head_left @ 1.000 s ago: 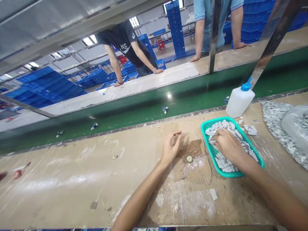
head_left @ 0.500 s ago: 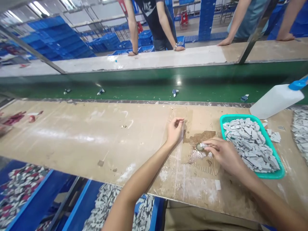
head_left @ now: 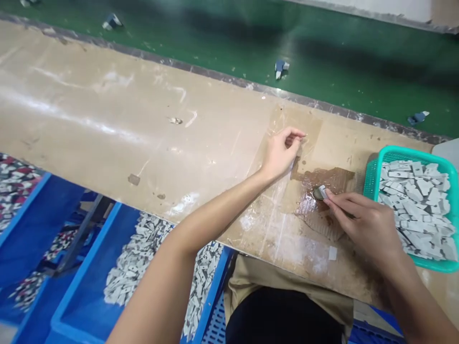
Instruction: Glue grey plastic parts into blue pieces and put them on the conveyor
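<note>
My right hand (head_left: 373, 222) pinches a small light grey piece (head_left: 322, 191) between thumb and fingers. The piece's tip is at a small round, dark greenish spot or shallow holder (head_left: 317, 193), which I cannot make out clearly. Around it lies a wet, brown-stained cardboard patch (head_left: 335, 177) with a ribbed, torn lower edge. Farther up and to the left, my left hand (head_left: 283, 150) hovers over or rests on the table, thumb and fingertips drawn together. Whatever is between those fingertips is too small to name. A turquoise basket (head_left: 375, 179) of similar grey pieces stands right of my right hand.
Beyond the brown worktable (head_left: 215, 138) runs a green belt (head_left: 215, 52) carrying small blue-and-white assembled parts (head_left: 280, 68). Blue crates (head_left: 86, 272) of loose grey pieces stand below the table's front edge at left. Part of a white bottle (head_left: 448, 153) shows behind the basket.
My view has tilted downward and the people across the belt are out of frame. Both hands keep nearly the same places on the table, the right one still holding the grey piece.
</note>
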### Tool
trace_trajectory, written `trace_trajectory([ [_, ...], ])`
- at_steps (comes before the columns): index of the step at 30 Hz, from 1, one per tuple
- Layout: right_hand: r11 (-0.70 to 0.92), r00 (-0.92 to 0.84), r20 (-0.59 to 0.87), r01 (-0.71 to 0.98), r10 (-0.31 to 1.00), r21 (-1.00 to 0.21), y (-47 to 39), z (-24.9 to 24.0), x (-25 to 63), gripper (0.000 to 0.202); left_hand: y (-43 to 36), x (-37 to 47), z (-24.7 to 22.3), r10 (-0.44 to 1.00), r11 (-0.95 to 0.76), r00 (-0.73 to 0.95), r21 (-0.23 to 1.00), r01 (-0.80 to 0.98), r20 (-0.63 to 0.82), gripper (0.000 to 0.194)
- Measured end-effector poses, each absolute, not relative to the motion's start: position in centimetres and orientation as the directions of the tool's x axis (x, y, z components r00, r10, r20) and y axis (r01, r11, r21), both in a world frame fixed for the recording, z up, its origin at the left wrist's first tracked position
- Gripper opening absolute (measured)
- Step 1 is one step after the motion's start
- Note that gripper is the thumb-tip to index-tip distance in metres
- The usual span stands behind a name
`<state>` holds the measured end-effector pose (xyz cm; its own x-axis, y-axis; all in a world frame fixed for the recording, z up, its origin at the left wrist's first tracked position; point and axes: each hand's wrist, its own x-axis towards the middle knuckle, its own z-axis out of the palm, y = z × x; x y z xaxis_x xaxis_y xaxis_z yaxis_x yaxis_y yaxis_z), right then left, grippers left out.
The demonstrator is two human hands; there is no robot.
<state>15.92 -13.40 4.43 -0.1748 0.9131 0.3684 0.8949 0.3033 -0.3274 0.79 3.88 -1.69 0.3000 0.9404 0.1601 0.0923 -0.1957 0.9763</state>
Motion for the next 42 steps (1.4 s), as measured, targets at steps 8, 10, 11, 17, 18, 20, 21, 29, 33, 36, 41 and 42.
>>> trace_trajectory([
  [8, 0.312, -0.229, 0.316, 0.918, 0.921, -0.244, -13.5, 4.4, 15.7, 0.013, 3.8, 0.8, -1.7, 0.929, -0.227, 0.320, 0.970, 0.092, 0.187, 0.018],
  [10, 0.318, -0.241, 0.315, 0.921, 0.918, -0.223, -13.5, 4.3, 15.8, 0.013, 3.9, 0.8, -1.7, 0.925, -0.235, 0.328, 0.967, 0.097, 0.192, 0.017],
  [11, 0.320, -0.246, 0.312, 0.923, 0.918, -0.214, -13.5, 4.2, 15.8, 0.013, 3.9, 0.8, -1.7, 0.923, -0.240, 0.331, 0.966, 0.098, 0.195, 0.018],
  [17, 0.324, -0.256, 0.307, 0.925, 0.917, -0.197, -13.6, 4.1, 15.8, 0.015, 3.9, 0.8, -1.6, 0.923, -0.234, 0.336, 0.967, 0.101, 0.188, 0.018],
  [18, 0.323, -0.251, 0.316, 0.925, 0.915, -0.200, -13.7, 4.1, 15.8, 0.015, 3.8, 0.8, -1.6, 0.925, -0.226, 0.335, 0.969, 0.099, 0.181, 0.018],
  [20, 0.305, -0.223, 0.335, 0.928, 0.915, -0.216, -13.8, 4.3, 15.8, 0.017, 3.7, 0.8, -1.5, 0.931, -0.204, 0.327, 0.975, 0.093, 0.163, 0.017],
  [21, 0.291, -0.201, 0.351, 0.929, 0.914, -0.227, -13.8, 4.4, 15.7, 0.020, 3.7, 0.8, -1.5, 0.935, -0.192, 0.320, 0.977, 0.088, 0.154, 0.016],
  [29, 0.263, -0.124, 0.384, 0.905, 0.915, -0.335, -14.1, 4.2, 15.9, 0.030, 5.0, 1.5, -1.4, 0.971, -0.013, 0.238, 0.997, 0.072, -0.005, 0.014],
  [33, 0.292, -0.120, 0.404, 0.871, 0.907, -0.396, -13.9, 3.8, 16.0, 0.026, 7.2, 2.8, -0.8, 0.968, 0.000, 0.249, 0.988, 0.156, -0.039, 0.015],
  [36, 0.288, -0.095, 0.404, 0.845, 0.910, -0.451, -13.9, 3.6, 16.0, 0.024, 9.1, 5.2, -0.2, 0.946, -0.131, 0.321, 0.954, 0.268, 0.040, 0.017],
  [41, 0.215, -0.056, 0.300, 0.822, 0.952, -0.527, -13.9, 3.2, 15.9, 0.033, 11.0, 12.4, -0.2, 0.875, -0.354, 0.464, 0.833, 0.425, 0.136, 0.016],
  [42, 0.200, -0.052, 0.276, 0.816, 0.960, -0.542, -13.9, 3.1, 16.0, 0.034, 11.2, 14.0, -0.3, 0.865, -0.381, 0.481, 0.814, 0.437, 0.147, 0.020],
])
